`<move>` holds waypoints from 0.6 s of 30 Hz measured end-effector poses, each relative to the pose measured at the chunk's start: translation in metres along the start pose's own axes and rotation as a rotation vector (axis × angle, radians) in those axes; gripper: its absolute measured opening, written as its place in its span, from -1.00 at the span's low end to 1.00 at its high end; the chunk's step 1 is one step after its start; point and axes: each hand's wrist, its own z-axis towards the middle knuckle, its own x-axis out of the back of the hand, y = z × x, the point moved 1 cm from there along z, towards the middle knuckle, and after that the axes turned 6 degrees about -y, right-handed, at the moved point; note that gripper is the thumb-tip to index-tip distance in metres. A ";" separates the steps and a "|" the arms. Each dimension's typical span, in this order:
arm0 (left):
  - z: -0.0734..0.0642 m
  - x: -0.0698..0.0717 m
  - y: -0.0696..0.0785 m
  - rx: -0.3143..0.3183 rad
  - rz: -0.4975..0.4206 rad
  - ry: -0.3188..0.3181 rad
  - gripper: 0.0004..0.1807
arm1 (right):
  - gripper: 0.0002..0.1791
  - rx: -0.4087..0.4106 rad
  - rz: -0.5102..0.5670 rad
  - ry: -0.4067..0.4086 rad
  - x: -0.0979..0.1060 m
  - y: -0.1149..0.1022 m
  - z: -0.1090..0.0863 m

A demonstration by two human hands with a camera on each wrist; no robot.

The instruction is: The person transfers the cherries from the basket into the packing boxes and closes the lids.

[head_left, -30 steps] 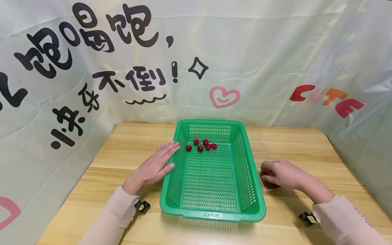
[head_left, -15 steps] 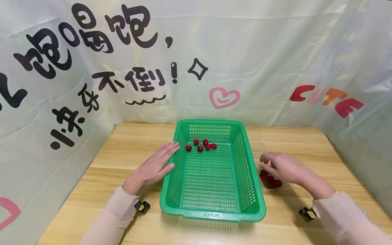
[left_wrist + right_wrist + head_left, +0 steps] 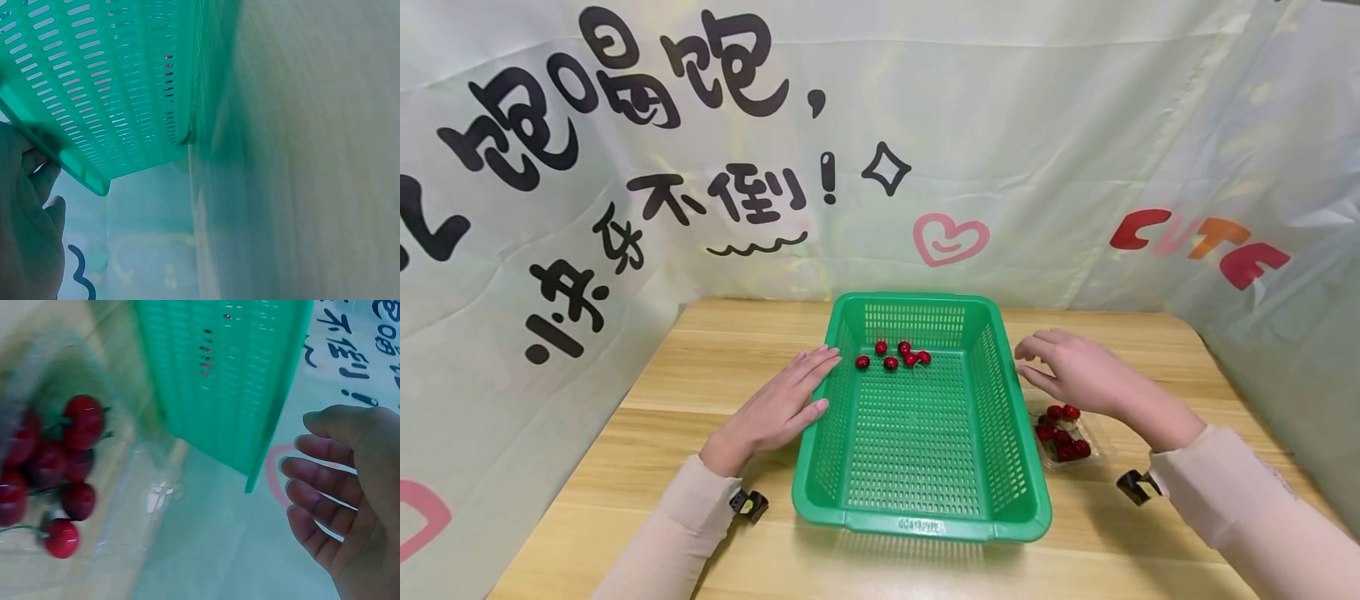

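Observation:
A green plastic basket (image 3: 925, 528) with slotted walls stands on the table, several red cherries (image 3: 891, 364) lying at its far end. Against the basket's left rim rests my left hand (image 3: 775, 410), its fingers straight. My right hand (image 3: 1081, 372) is raised beside the right rim, above the far part of a clear plastic box (image 3: 122, 515). In the right wrist view its fingers are loosely bent, and nothing shows between them and the thumb. Several more cherries (image 3: 1063, 435), some with green stems, lie in that box.
Wooden tabletop (image 3: 730, 350) surrounds the basket. A pale cloth (image 3: 1045, 150) with printed writing and a pink heart hangs behind the table and along its sides. The clear box stands close to the basket's right wall.
My right hand has lifted out of the clear box and moved away from me and left, towards the basket's right rim, uncovering the cherries in the box. The left hand has stayed put.

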 end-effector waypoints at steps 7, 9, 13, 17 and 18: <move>0.000 0.000 -0.001 0.001 0.001 -0.001 -0.34 | -0.77 0.085 -0.061 -0.005 0.011 -0.013 0.028; 0.000 0.000 -0.001 0.001 0.003 -0.002 -0.34 | -0.75 0.121 -0.094 0.003 0.012 -0.017 0.035; 0.000 0.000 -0.001 0.001 0.005 -0.006 -0.33 | -0.71 0.188 -0.139 0.026 0.014 -0.026 0.050; 0.000 0.000 -0.001 0.003 0.005 -0.010 -0.33 | -0.68 0.209 -0.140 0.037 0.014 -0.033 0.063; 0.000 0.000 -0.001 0.005 0.005 -0.010 -0.33 | -0.67 0.206 -0.137 0.035 0.013 -0.035 0.066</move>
